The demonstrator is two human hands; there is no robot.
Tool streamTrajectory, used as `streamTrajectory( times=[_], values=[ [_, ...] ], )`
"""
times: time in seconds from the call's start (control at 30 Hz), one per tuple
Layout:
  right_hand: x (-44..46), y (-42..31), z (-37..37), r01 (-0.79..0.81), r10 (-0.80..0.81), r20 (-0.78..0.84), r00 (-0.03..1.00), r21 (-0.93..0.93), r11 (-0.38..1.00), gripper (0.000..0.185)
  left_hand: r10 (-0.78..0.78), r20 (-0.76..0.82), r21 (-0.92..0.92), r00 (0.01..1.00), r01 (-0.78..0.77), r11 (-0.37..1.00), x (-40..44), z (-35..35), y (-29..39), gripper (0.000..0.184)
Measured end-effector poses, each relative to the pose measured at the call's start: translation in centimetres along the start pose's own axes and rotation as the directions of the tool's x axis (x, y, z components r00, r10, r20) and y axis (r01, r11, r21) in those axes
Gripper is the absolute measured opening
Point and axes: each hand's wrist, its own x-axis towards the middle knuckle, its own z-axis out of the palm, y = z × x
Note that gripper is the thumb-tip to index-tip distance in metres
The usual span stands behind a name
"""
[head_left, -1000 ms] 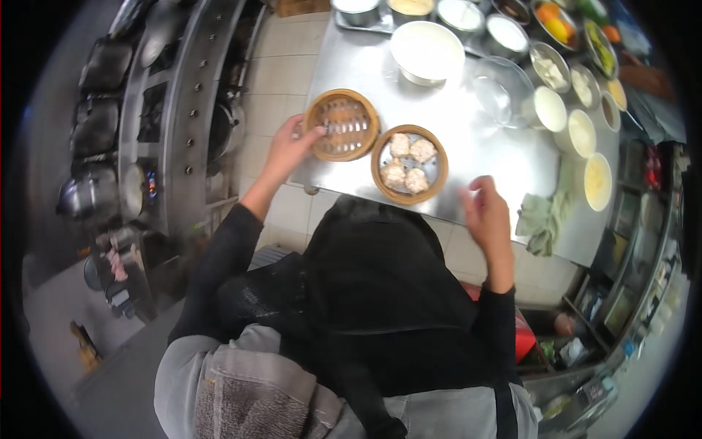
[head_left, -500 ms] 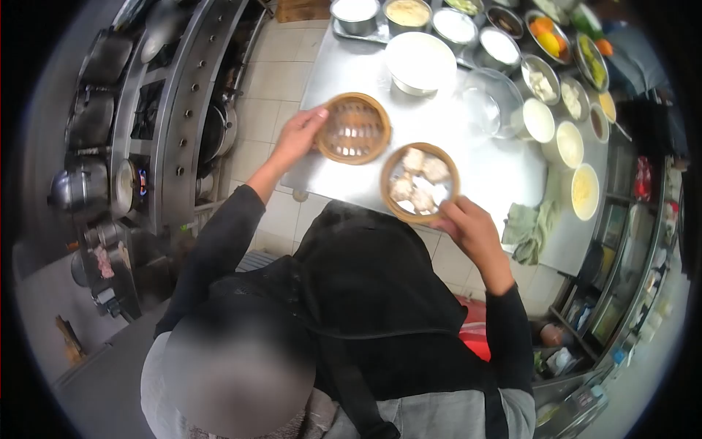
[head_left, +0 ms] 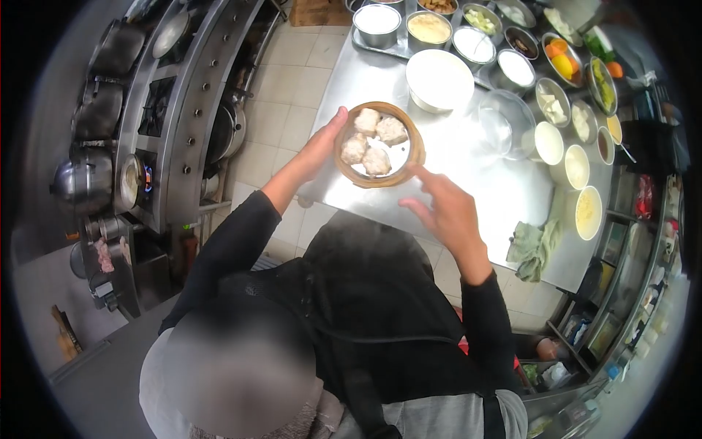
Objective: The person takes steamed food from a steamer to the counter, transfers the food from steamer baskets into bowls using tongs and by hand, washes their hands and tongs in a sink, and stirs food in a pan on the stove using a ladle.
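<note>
A round bamboo steamer basket is over the near left edge of the steel table, with several pale pleated dumplings inside. It appears stacked on the other steamer basket, which is mostly hidden beneath. My left hand grips the steamers from the left, its thumb side showing and the other fingers out of sight underneath. On the right, my right hand has its thumb and forefinger apart. The forefinger tip is at the basket's rim.
A large white bowl and clear bowls stand behind the steamers. Several ingredient bowls line the back and right of the steel table. A green cloth lies at the right front edge. At left, a stove burner has a lit flame.
The dumpling basket has moved left and up onto the slatted basket in my left hand. My right hand has loosened from its rim, thumb now apart.
</note>
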Motion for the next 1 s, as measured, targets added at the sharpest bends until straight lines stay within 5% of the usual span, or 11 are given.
streamTrajectory(
  times=[0.1,0.17,0.23,0.33,0.4,0.47,0.53,0.7,0.87,0.93,1.0],
  values=[
    [-5.4,2.4,-1.7,-0.479,0.512,-0.117,0.851,0.228,0.848,0.056,-0.007,-0.008,-0.037,1.000,0.006,0.999,0.4,-0.2,-0.5,0.087],
    [-10.8,6.4,-3.8,-0.671,0.637,-0.293,0.714,-0.022,0.741,0.052,-0.022,-0.033,-0.040,0.999,0.021,0.999,0.4,0.2,-0.6,0.086],
    [-16.0,9.8,-5.5,-0.738,0.557,-0.498,0.665,-0.325,0.591,0.058,-0.023,-0.113,0.049,0.993,0.029,0.998,0.7,0.4,-0.4,0.078],
    [-20.7,12.9,-5.1,-0.772,0.679,-0.378,0.630,-0.399,0.494,0.059,0.096,-0.150,0.178,0.984,-0.068,0.982,0.3,1.9,1.0,0.070],
    [-20.5,13.7,-4.1,-0.756,0.648,-0.392,0.653,-0.303,0.580,0.051,0.068,-0.123,0.160,0.990,-0.048,0.986,1.2,2.0,1.3,0.067],
    [-18.7,12.2,-2.4,-0.567,0.525,-0.212,0.824,-0.295,0.769,0.045,0.040,-0.101,0.150,0.994,-0.025,0.988,1.4,2.4,1.6,0.064],
    [-15.1,8.8,0.1,-0.502,0.477,-0.175,0.861,-0.144,0.853,0.043,0.096,-0.098,0.215,0.991,-0.073,0.974,1.5,3.1,2.0,0.062],
    [-7.8,3.4,2.1,-0.566,0.625,-0.042,0.779,0.382,0.731,0.048,0.183,-0.115,0.247,0.976,-0.150,0.957,2.1,3.6,1.4,0.063],
    [-10.0,3.9,0.3,-0.595,0.579,-0.313,0.753,0.052,0.802,0.060,-0.093,-0.131,-0.013,0.987,0.092,0.996,0.6,1.6,1.1,0.069],
    [-11.3,6.2,0.8,-0.398,0.343,-0.214,0.915,-0.324,0.858,0.062,-0.083,-0.068,-0.042,0.994,0.080,0.996,0.8,1.5,-0.3,0.064],
    [-12.3,6.0,3.1,-0.445,0.422,-0.150,0.894,-0.197,0.874,0.056,-0.060,0.029,-0.061,0.998,0.062,0.996,1.1,1.6,-0.7,0.058]
  ],
)
